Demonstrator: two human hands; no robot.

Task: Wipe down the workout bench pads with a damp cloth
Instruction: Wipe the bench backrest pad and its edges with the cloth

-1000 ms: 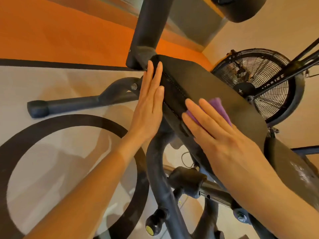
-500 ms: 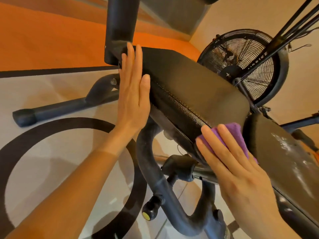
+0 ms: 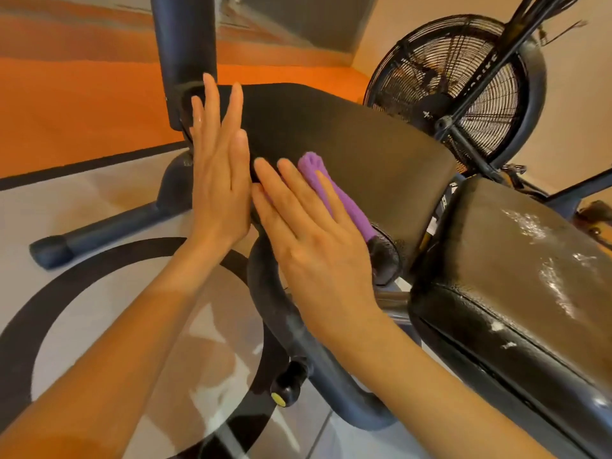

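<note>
Two hands [image 3: 265, 207], purple cloth [image 3: 334, 197], bench pad [image 3: 347, 140]

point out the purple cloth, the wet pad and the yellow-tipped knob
purple cloth [image 3: 334, 193]: head view, on the strip showing beside the right hand's fingers.
wet pad [image 3: 516, 260]: head view, on its glossy top face at lower right.
yellow-tipped knob [image 3: 288, 385]: head view, on its black body under the frame.
</note>
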